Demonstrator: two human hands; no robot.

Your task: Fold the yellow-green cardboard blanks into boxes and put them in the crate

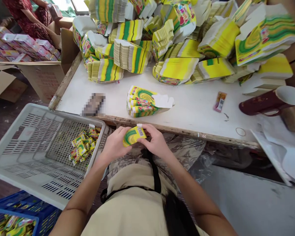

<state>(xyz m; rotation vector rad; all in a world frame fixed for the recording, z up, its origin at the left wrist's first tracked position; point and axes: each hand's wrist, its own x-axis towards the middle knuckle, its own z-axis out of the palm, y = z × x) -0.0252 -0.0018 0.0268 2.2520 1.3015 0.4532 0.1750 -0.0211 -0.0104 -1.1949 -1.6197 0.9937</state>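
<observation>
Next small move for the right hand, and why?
Probably press the near end of the yellow carton closed with the right hand: it grips that end, where a white bit, maybe a flap, shows, while the left hand holds the other end.

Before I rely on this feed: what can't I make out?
Head view throughout:
Held box: underside faces away; fine print too small.
Pixelated patch: pixelation hides what lies there.
Blue crate: cut off by left and bottom edges.
Co-worker: head cut off by top edge.

passable: tabletop (191,106) between carton stack (141,101) and small packet (220,102) | blocking: carton heaps (178,68) behind, mug (258,104) at right
</observation>
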